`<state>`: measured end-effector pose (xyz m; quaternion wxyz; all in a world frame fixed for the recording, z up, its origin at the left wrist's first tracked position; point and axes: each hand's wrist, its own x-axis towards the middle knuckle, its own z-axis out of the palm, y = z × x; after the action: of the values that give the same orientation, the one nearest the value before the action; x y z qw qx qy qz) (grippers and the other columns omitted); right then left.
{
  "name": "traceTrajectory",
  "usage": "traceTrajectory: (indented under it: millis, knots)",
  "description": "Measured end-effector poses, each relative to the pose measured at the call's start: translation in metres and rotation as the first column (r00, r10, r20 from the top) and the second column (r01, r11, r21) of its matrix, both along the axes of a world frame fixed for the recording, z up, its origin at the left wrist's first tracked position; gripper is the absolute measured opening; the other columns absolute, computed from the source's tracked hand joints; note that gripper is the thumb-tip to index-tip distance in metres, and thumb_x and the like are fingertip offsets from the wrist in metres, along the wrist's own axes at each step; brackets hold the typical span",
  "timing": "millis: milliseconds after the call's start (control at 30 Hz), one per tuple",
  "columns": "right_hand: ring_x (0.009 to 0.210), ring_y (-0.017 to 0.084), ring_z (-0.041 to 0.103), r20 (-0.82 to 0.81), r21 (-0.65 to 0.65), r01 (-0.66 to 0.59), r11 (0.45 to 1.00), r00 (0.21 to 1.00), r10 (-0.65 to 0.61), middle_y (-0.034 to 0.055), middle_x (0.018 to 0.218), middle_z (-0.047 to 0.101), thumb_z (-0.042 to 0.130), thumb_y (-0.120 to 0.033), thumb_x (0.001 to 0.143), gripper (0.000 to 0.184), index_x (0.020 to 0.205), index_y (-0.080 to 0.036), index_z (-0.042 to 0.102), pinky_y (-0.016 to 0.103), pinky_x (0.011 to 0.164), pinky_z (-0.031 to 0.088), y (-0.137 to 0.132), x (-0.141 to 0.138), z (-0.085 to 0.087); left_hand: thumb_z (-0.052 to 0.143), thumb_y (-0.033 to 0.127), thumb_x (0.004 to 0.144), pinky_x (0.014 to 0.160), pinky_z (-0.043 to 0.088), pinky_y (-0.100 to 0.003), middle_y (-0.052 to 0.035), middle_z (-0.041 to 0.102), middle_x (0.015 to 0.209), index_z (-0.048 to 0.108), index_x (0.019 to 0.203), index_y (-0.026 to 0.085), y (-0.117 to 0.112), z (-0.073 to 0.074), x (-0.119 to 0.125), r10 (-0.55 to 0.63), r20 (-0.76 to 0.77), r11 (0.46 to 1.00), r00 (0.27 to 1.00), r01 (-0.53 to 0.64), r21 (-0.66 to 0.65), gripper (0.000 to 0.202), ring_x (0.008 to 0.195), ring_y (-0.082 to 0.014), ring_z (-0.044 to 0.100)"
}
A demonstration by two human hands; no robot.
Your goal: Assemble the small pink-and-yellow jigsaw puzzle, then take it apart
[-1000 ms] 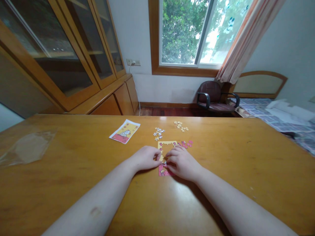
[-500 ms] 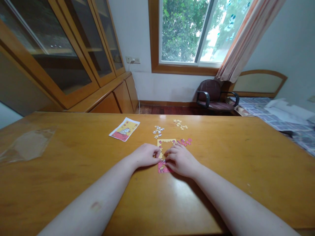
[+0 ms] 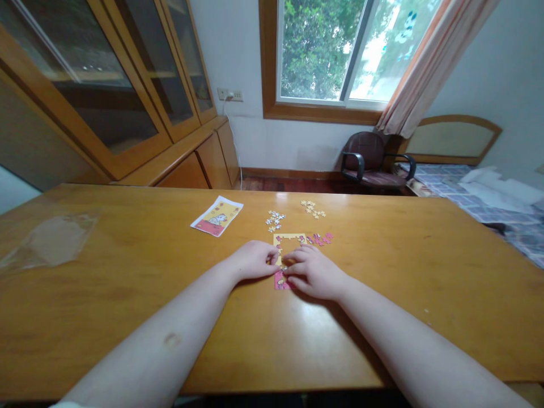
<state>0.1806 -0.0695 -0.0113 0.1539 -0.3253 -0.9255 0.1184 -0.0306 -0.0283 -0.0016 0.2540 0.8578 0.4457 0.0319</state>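
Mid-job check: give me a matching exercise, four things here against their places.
1. Picture sheet
2. Clear plastic wrapper
3. Pink pieces
4. Right hand

A. Covering part of the puzzle
B. Left end of the table
C. Beside the puzzle's far right corner
D. Between wrapper and white pieces

Pairs: 1-D, 2-B, 3-C, 4-A

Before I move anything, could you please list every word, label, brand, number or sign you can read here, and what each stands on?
There is no text I can read in this view.
Picture card: a coloured drawing; its details are too small to read.
Partly assembled puzzle: printed, but small and partly hidden.
Window stickers: blurred; no lettering legible.
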Motion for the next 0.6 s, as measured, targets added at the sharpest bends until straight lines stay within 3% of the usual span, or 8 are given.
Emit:
traceTrajectory:
  millis: [600]
  knots:
    - [0.105, 0.021, 0.053, 0.01, 0.0, -0.03, 1.0, 1.0, 0.03, 0.0063, 0.111, 0.065, 0.055, -0.039, 0.091, 0.025, 0.104, -0.025, 0.071, 0.039, 0.099, 0.035, -0.0034, -0.0026, 0.0027, 0.056, 0.036, 0.073, 0.055, 0.029, -0.023, 0.0024, 0.059, 0.064, 0.057, 0.067, 0.02, 0.0003, 0.0003, -0.0005, -0.015, -0.007, 1.0, 1.0, 0.015, 0.004, 0.017, 0.059, -0.0125, 0.047]
